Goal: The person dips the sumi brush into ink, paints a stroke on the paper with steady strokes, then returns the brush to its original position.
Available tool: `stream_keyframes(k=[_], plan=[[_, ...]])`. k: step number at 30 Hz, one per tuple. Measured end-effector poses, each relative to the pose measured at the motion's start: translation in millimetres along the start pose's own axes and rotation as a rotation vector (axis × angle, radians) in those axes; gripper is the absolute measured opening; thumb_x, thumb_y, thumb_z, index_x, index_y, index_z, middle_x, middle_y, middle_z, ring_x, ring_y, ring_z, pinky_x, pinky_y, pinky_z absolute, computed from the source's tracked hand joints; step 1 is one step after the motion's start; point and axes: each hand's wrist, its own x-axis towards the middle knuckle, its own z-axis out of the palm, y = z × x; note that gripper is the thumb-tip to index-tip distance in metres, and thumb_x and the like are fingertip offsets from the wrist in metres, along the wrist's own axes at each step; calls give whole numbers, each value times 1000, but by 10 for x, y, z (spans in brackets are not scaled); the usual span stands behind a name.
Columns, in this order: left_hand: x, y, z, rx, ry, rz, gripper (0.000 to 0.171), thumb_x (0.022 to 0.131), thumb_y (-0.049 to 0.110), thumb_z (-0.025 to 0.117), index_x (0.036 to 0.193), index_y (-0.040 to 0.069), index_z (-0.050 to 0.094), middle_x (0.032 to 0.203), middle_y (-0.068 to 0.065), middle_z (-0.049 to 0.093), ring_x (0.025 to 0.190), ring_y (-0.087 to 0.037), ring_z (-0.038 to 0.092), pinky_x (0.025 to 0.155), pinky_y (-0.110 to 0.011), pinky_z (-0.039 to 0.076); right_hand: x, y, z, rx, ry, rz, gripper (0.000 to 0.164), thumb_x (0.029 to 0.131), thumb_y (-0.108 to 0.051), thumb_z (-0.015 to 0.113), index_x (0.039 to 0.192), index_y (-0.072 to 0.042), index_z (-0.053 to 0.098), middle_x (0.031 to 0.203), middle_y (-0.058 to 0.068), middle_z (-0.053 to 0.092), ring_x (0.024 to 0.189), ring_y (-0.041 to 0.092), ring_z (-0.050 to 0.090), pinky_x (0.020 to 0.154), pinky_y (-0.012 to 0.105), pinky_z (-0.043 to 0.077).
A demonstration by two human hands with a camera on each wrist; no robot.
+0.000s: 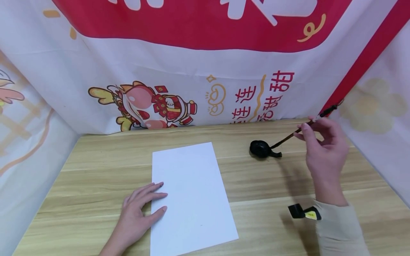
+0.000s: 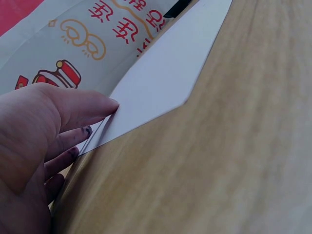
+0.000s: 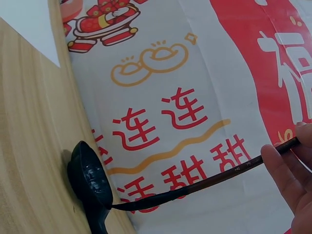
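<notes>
My right hand [image 1: 328,145] pinches a writing brush [image 1: 293,134] by its brown shaft and holds it slanted. The dark bristle end points down at the right side of a small black ink dish [image 1: 260,148] with a short curved handle. In the right wrist view the brush [image 3: 224,172] reaches to the rim of the dish [image 3: 90,175], and dark ink shows inside. My left hand [image 1: 141,209] lies with fingers spread and fingertips on the left edge of a blank white sheet of paper [image 1: 192,199]. Dark smudges mark some of its fingertips [image 2: 87,131].
The sheet and the dish lie on a wood-grain table [image 1: 96,185]. A printed cloth [image 1: 198,60] with red characters and a cartoon figure hangs along the back, and more cloth closes in both sides. A black strap with a yellow label [image 1: 310,214] sits at the right cuff.
</notes>
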Motion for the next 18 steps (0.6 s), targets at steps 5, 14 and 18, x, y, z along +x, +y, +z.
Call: stream_keyframes(k=[5, 14, 18], plan=[[-5, 3, -3, -3, -2, -8, 37, 83, 16, 92, 116, 30, 81, 150, 1, 68, 141, -28, 51, 113, -61, 22, -6, -69, 28, -1, 4, -11, 27, 96, 12, 71, 122, 9, 68, 113, 10, 70, 97, 18, 76, 80, 26, 63], [-7, -13, 0, -2, -5, -12, 37, 84, 18, 92, 117, 31, 80, 150, 2, 68, 142, -28, 51, 113, -62, 21, -22, 10, 55, -2, -31, -66, 29, 94, 13, 73, 121, 18, 64, 112, 13, 72, 95, 22, 77, 76, 28, 64], [-7, -11, 1, -1, -5, -13, 37, 84, 18, 92, 117, 31, 80, 150, 2, 68, 142, -29, 51, 114, -62, 21, -25, 49, 47, -26, -26, -63, 29, 93, 14, 73, 121, 17, 65, 113, 11, 72, 95, 21, 77, 76, 27, 64]])
